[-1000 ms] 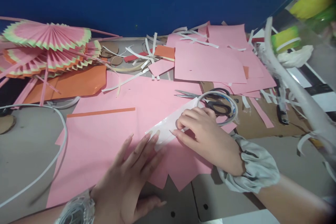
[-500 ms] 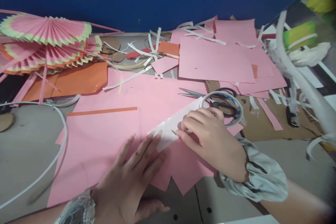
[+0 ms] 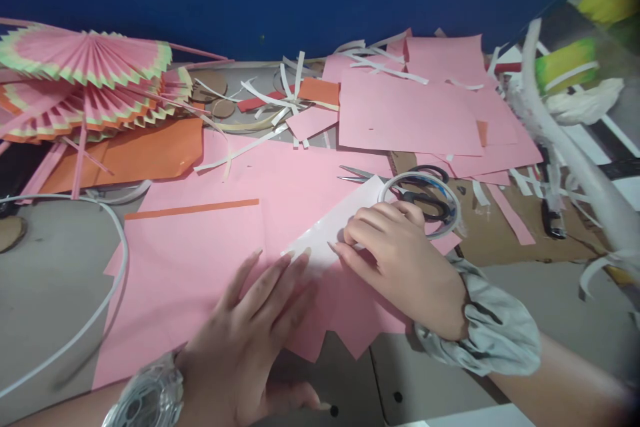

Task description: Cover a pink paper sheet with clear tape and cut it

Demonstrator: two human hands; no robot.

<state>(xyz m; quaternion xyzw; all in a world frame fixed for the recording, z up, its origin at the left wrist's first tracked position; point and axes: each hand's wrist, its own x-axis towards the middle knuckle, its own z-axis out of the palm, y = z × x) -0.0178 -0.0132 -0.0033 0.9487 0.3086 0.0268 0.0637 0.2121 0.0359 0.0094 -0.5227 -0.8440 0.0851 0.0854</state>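
Observation:
My left hand (image 3: pixel 250 333) lies flat with fingers stretched out on a large pink paper sheet (image 3: pixel 200 253), its fingertips on the near end of a glossy white strip (image 3: pixel 335 223). My right hand (image 3: pixel 395 260) has its fingers curled and pressed onto the same white strip near its middle. A grey scrunchie (image 3: pixel 480 333) sits on my right wrist and a clear watch (image 3: pixel 143 397) on my left. Just beyond my right hand lie a white ring (image 3: pixel 453 203) and black-handled scissors (image 3: pixel 400 187).
Folded pink, green and orange paper fans (image 3: pixel 85 87) are stacked at the far left over an orange sheet (image 3: pixel 135 157). More pink sheets (image 3: pixel 410 113) and white paper strips (image 3: pixel 280 100) cover the back. A white hoop (image 3: pixel 117 260) curves at the left. Brown cardboard (image 3: pixel 500 240) lies right.
The white strip has shifted slightly under my hands; both hands stay pressed on it in nearly the same place. The view has tilted a little.

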